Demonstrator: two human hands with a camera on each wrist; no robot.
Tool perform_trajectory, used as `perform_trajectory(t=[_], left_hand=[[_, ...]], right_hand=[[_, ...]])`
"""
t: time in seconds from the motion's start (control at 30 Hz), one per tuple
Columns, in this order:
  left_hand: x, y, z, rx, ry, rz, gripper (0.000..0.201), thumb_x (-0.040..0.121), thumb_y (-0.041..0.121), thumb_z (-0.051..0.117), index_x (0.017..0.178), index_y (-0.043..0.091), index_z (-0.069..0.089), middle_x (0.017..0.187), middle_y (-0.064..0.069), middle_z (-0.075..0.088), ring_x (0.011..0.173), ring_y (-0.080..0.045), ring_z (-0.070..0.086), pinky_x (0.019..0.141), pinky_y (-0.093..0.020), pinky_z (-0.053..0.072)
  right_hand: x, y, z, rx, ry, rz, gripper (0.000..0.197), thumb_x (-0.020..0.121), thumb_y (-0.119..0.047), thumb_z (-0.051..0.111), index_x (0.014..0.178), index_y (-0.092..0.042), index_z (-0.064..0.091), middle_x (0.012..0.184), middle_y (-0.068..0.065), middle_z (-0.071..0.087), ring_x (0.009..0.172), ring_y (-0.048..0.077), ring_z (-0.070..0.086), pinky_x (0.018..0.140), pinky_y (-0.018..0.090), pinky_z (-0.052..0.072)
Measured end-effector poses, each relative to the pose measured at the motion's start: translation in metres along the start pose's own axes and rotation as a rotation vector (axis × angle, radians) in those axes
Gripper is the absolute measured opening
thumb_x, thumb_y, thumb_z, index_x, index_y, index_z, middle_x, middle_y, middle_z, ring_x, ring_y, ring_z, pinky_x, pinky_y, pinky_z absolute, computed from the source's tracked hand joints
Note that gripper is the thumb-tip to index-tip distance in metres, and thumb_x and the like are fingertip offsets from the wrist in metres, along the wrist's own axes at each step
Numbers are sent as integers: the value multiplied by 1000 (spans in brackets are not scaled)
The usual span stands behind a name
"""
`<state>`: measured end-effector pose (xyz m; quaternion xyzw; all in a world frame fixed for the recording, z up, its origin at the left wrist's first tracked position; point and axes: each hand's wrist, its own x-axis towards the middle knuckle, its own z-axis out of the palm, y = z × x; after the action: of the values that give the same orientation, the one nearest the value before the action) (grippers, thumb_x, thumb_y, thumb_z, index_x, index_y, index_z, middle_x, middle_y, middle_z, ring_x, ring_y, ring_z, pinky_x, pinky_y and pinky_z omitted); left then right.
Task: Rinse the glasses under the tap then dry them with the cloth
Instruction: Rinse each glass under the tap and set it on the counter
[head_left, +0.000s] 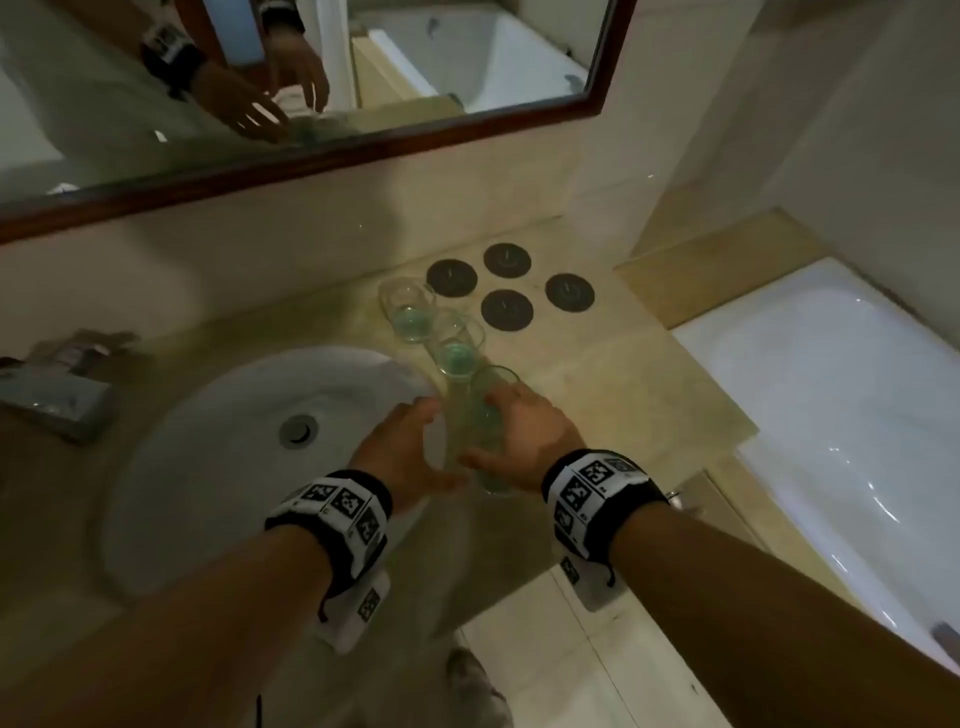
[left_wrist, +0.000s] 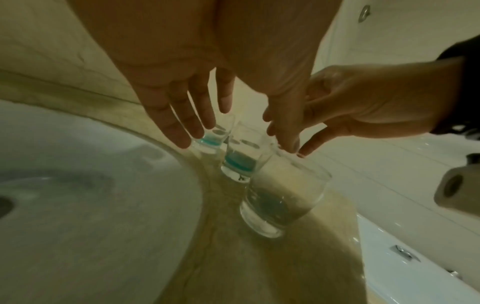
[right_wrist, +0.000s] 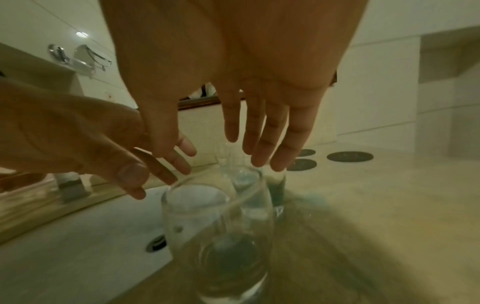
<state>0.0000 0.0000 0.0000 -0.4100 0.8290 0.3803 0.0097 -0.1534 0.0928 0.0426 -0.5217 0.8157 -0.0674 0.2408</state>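
Note:
Three clear glasses stand in a row on the beige counter, right of the sink. The far glass (head_left: 408, 312) and the middle glass (head_left: 457, 345) each hold a little blue-green liquid. Both hands hover at the nearest glass (head_left: 488, 441), which stands upright near the counter's front. My left hand (head_left: 410, 441) is at its left side with straight fingers (left_wrist: 182, 123). My right hand (head_left: 524, 436) is spread over its rim, thumb tip close to the rim, fingers (right_wrist: 262, 139) straight. Neither hand grips the nearest glass (right_wrist: 218, 236). I see no cloth.
The white round sink (head_left: 208, 457) with its drain (head_left: 298, 430) lies to the left, the chrome tap (head_left: 57, 400) at its far left. Several dark round coasters (head_left: 506, 310) lie behind the glasses. A white bathtub (head_left: 831, 395) borders the counter's right. A framed mirror (head_left: 363, 150) hangs above.

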Motion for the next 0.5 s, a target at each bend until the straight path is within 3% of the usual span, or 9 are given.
perform_trajectory(t=[0.13, 0.37, 0.5], left_hand=[[12, -3, 13, 20, -100, -32, 97, 66, 42, 90, 146, 30, 36, 143, 6, 45, 128, -17, 50, 104, -36, 46], [21, 6, 27, 46, -238, 39, 93, 65, 37, 91, 145, 29, 43, 141, 5, 47, 128, -18, 50, 105, -34, 44], [22, 13, 38, 44, -266, 54, 82, 62, 37, 91, 133, 28, 50, 123, 7, 52, 114, -20, 56, 93, -34, 48]], right_hand=[[11, 4, 17, 22, -40, -15, 88, 78, -54, 76, 148, -20, 34, 148, 3, 43, 128, 26, 51, 104, 39, 47], [19, 11, 23, 34, -42, -68, 91, 79, -51, 75, 150, -18, 30, 146, 6, 44, 125, 29, 52, 99, 39, 47], [19, 12, 28, 76, -10, -77, 80, 82, -39, 72, 148, -15, 34, 142, 8, 47, 122, 29, 55, 95, 39, 50]])
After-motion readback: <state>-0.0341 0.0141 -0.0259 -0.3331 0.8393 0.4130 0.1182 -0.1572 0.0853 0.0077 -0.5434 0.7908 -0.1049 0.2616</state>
